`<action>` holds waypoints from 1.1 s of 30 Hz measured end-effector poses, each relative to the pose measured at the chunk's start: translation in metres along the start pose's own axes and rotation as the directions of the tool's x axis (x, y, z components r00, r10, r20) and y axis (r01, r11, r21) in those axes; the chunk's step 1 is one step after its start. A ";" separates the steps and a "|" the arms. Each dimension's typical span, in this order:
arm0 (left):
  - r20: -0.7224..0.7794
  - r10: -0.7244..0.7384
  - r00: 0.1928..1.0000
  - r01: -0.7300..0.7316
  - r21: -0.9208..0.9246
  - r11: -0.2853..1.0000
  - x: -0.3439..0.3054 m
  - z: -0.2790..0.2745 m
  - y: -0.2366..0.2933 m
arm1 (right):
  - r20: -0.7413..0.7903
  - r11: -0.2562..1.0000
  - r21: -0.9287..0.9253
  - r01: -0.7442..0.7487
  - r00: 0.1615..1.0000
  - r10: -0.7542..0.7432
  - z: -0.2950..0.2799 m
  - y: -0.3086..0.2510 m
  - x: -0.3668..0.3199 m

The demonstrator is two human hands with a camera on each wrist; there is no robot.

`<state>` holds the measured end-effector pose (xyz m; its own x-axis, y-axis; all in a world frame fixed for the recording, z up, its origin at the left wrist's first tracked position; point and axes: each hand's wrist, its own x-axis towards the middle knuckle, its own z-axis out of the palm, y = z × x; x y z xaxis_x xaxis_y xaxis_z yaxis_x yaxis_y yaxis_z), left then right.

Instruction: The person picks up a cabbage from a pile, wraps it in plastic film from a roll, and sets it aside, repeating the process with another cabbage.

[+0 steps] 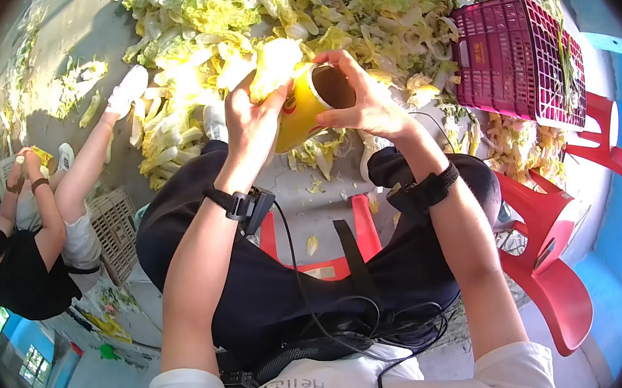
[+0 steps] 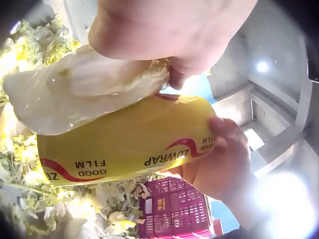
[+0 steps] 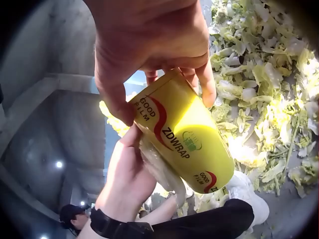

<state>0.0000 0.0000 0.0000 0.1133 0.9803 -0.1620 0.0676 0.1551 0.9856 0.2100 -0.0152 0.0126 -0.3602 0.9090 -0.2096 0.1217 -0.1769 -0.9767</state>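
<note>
My left hand (image 1: 252, 124) grips a pale napa cabbage (image 1: 276, 65), its thumb beside the yellow roll. In the left wrist view the cabbage (image 2: 75, 92) lies along the upper side of the roll (image 2: 129, 137). The yellow roll of film (image 3: 182, 132) carries the printed words "GOOD FILM" and "ZDWRAP". My right hand (image 1: 373, 104) holds it by one end, fingers and thumb spread round the rim, and its dark hollow core faces right in the head view. The left hand (image 3: 124, 174) partly hides the cabbage in the right wrist view.
Loose cabbage leaves (image 1: 375, 13) cover much of the floor ahead. At the right stands a magenta plastic crate (image 1: 494, 61), near red chairs (image 1: 536, 246). Another person (image 1: 35, 238) sits at the left beside a beige crate (image 1: 114, 233). Black cables (image 1: 409, 335) lie across my lap.
</note>
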 end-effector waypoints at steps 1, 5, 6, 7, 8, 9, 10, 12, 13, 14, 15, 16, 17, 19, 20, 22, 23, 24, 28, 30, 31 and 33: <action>0.001 -0.004 1.000 0.004 0.017 1.000 0.000 0.002 0.002 | -0.043 0.996 -0.092 -0.003 0.999 0.000 0.001 -0.005 0.000; 0.014 0.081 0.997 -0.082 0.165 0.983 -0.009 0.009 -0.008 | -0.210 0.858 -0.514 -0.001 0.970 -0.125 0.023 -0.002 -0.004; 0.118 0.227 0.967 -0.255 0.371 0.893 -0.007 0.009 -0.006 | -0.193 0.852 -0.522 0.041 0.967 -0.164 0.026 0.005 0.001; 0.101 0.211 0.972 -0.233 0.324 0.917 -0.008 0.009 -0.011 | -0.205 0.823 -0.566 0.036 0.961 -0.184 0.027 0.009 -0.002; 0.083 0.192 0.978 -0.208 0.279 0.937 -0.009 0.009 -0.020 | -0.216 0.794 -0.607 0.032 0.955 -0.203 0.029 0.012 -0.005; 0.067 0.174 0.982 -0.185 0.233 0.955 -0.008 0.012 -0.015 | -0.226 0.762 -0.646 0.027 0.948 -0.225 0.032 0.009 -0.006; 0.015 0.054 0.998 -0.055 0.074 0.996 -0.010 0.017 -0.010 | -0.275 0.738 -0.665 0.112 0.882 -0.382 0.037 0.012 -0.003; -0.004 0.063 0.998 -0.062 0.060 0.996 -0.008 0.019 -0.001 | -0.316 0.758 -0.644 0.097 0.869 -0.380 0.038 0.008 -0.002; -0.013 0.059 0.998 -0.058 0.054 0.997 -0.010 0.020 0.003 | -0.337 0.772 -0.630 0.086 0.865 -0.371 0.040 0.006 -0.003; 0.012 0.084 0.996 -0.085 0.071 0.994 -0.008 0.019 0.005 | -0.346 0.764 -0.638 0.093 0.852 -0.393 0.041 0.006 -0.002; 0.035 0.056 0.998 -0.059 0.093 0.994 -0.008 0.018 0.008 | -0.363 0.783 -0.617 0.084 0.852 -0.378 0.043 0.008 -0.002; 0.057 0.029 0.998 -0.035 0.115 0.993 -0.006 0.016 0.012 | -0.379 0.799 -0.596 0.076 0.851 -0.364 0.043 0.010 -0.001; 0.077 0.005 0.997 -0.015 0.137 0.990 -0.005 0.015 0.014 | -0.393 0.814 -0.576 0.072 0.849 -0.353 0.045 0.010 -0.001; 0.059 0.040 0.997 -0.049 0.152 0.987 -0.005 0.016 0.007 | -0.446 0.840 -0.539 0.062 0.825 -0.348 0.046 0.012 0.000; 0.040 0.075 0.996 -0.081 0.159 0.984 -0.007 0.018 -0.001 | -0.454 0.845 -0.530 0.068 0.819 -0.351 0.044 0.013 0.001; 0.016 0.063 0.998 -0.065 0.125 0.990 -0.011 0.018 0.002 | -0.472 0.846 -0.526 0.083 0.800 -0.372 0.047 0.009 0.006; -0.006 0.048 0.999 -0.047 0.095 0.994 -0.013 0.018 0.004 | -0.464 0.832 -0.549 0.081 0.799 -0.383 0.048 0.007 0.007; -0.026 0.032 0.999 -0.031 0.065 0.997 -0.014 0.019 0.005 | -0.456 0.818 -0.570 0.077 0.798 -0.394 0.048 0.005 0.009; -0.139 -0.230 0.963 0.188 -0.260 0.947 -0.009 0.023 0.014 | -0.459 0.787 -0.612 0.072 0.779 -0.428 0.053 0.002 0.019; -0.277 -0.319 0.906 0.210 -0.359 0.909 0.005 0.010 0.005 | -0.460 0.787 -0.614 0.063 0.781 -0.422 0.053 -0.001 0.021; -0.360 -0.407 0.840 0.227 -0.447 0.865 0.014 -0.002 0.005 | -0.462 0.787 -0.614 0.059 0.781 -0.420 0.053 -0.002 0.023; -0.473 -0.376 0.796 0.138 -0.464 0.875 0.031 -0.019 0.009 | -0.582 0.919 -0.391 0.057 0.758 -0.294 0.050 0.012 0.032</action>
<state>-0.0149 0.0344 0.0050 -0.4045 0.7804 -0.4769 -0.3848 0.3278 0.8628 0.1541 -0.0069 -0.0082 0.2290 0.9609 0.1559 0.4530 0.0366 -0.8908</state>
